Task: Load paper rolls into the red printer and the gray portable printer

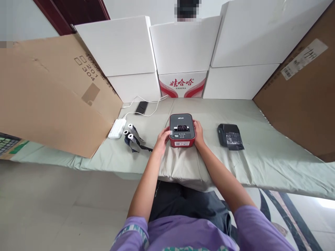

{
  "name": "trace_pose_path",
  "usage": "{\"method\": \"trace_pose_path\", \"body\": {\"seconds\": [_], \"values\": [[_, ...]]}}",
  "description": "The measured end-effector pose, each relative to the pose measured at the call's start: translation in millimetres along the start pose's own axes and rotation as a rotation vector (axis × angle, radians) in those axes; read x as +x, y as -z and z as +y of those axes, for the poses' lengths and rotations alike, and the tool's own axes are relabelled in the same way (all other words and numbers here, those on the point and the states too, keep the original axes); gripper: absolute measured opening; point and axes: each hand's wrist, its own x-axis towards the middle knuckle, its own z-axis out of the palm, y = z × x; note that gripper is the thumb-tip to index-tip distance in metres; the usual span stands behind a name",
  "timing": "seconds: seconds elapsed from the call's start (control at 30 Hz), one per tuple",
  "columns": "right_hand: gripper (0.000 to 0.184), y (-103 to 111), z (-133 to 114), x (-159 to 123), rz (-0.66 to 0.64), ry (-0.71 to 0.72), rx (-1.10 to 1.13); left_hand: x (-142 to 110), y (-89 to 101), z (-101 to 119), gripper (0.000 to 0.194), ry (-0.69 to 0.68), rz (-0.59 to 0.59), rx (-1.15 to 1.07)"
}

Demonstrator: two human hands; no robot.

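A red-sided printer with a dark grey top (182, 122) sits on the cloth-covered table in front of me. A small slot and a row of buttons show on its top, and a white label is on its front. My left hand (162, 136) grips its left side, the thumb at the top edge. Around the right side curls my right hand (198, 132), most of its fingers hidden behind the body. To the right lies a smaller black printer (227, 134) with a dark printed strip hanging from its front. Several paper rolls (132, 137) with dark loose ends stand to the left.
A white power strip (117, 128) with a white cable lies at the left, near a black phone (141, 107). White boxes (183, 48) form a wall at the back. Cardboard panels (60, 90) flank both sides. The green cloth (261, 150) drapes over the table's front edge.
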Motion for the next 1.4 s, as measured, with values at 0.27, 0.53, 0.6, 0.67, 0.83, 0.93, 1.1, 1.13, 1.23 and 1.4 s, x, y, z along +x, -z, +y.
{"method": "trace_pose_path", "body": {"seconds": [0.27, 0.53, 0.6, 0.67, 0.83, 0.93, 1.1, 1.13, 1.23, 1.4], "values": [[0.047, -0.9, -1.9, -1.7, -0.005, 0.016, -0.003, 5.6, -0.8, 2.6, 0.050, 0.017, 0.051, 0.051], [0.048, -1.1, -1.9, -1.8, -0.002, -0.001, 0.014, 3.5, 3.3, 2.2, 0.051, -0.001, 0.008, 0.144], [0.049, -1.3, -1.5, -1.1, -0.003, -0.006, 0.019, 9.9, 3.8, 5.3, 0.046, -0.096, 0.008, 0.228], [0.051, -1.3, -1.5, -0.5, 0.000, -0.006, 0.014, 21.4, 4.1, 13.1, 0.035, -0.235, 0.017, 0.384], [0.051, -0.5, -2.9, 0.1, -0.007, 0.001, -0.016, 53.3, 5.0, 47.1, 0.026, -0.536, -0.036, 1.019], [0.050, -0.6, -3.2, 0.3, -0.016, 0.009, -0.025, 60.1, -0.7, 65.3, 0.024, -0.587, -0.235, 1.170], [0.049, -0.7, -2.7, 1.1, -0.018, 0.020, -0.029, 65.2, -28.5, 82.4, 0.008, -0.493, -0.530, 1.245], [0.050, -0.4, -2.7, 1.3, -0.021, 0.021, -0.032, 67.3, -34.8, 84.2, 0.012, -0.456, -0.607, 1.225], [0.051, 0.8, -3.2, 1.6, -0.032, 0.018, -0.044, 73.4, -49.4, 85.8, 0.023, -0.410, -0.749, 1.194], [0.052, 1.4, -2.1, 3.1, -0.036, 0.003, -0.049, 75.9, -58.8, 76.8, 0.013, -0.513, -0.581, 1.284]]}}
